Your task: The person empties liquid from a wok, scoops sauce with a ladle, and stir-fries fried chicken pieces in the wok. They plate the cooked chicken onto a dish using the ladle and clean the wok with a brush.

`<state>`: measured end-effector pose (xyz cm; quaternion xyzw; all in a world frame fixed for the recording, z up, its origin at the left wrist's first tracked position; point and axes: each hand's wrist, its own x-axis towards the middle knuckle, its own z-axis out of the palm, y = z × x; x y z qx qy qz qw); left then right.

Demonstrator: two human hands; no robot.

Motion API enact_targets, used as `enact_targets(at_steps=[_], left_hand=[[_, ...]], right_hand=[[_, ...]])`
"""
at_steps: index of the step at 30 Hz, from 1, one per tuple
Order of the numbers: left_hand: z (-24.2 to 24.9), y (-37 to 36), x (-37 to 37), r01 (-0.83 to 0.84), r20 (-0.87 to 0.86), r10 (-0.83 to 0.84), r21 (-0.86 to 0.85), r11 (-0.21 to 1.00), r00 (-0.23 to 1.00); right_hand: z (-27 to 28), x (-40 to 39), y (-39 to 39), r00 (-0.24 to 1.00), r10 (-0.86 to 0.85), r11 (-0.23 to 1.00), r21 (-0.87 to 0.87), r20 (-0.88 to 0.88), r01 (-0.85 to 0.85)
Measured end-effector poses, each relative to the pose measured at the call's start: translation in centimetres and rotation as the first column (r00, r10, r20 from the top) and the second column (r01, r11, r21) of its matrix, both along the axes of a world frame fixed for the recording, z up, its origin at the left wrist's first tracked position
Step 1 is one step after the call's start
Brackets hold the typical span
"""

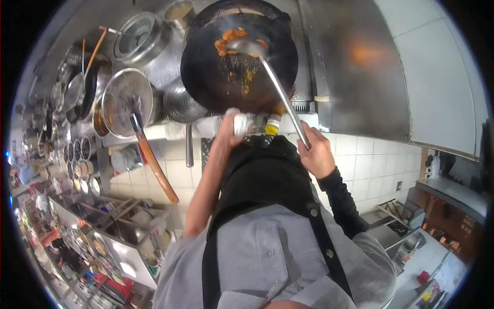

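Note:
A large dark wok (206,77) sits at the top centre with orange-brown food (234,35) and oily liquid in it. My right hand (317,154) is closed round the long metal handle of a ladle (280,90), whose bowl rests over the food. At the wok's near edge, my left hand (229,129) is closed on a white cloth (242,124), with the wok's handle hidden if it is there. Just right of the cloth stands a small container with a yellow lid (272,126).
A wooden-handled strainer (128,103) and a perforated metal ladle (184,103) lie left of the wok. Beyond them are a metal pot (138,38) and a small pot (179,14). A steel panel (360,72) stands at the right, and shelves with dishes at the lower left.

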<state>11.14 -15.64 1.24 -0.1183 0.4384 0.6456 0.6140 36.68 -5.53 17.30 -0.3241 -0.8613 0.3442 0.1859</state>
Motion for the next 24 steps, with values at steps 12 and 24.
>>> enact_targets(at_steps=[12,24], left_hand=[[2.6,-1.9,-0.8,-0.159,-0.889,-0.176,-0.264,0.951,0.423],[3.0,-5.0,-4.6,0.084,-0.068,-0.093,-0.122,0.989,0.993]], right_hand=[[-0.3,-10.8,0.4,0.882,-0.468,0.255,-0.965,-0.064,0.065],[1.2,-10.3,-1.2,0.759,-0.642,-0.417,-0.784,-0.104,-0.460]])
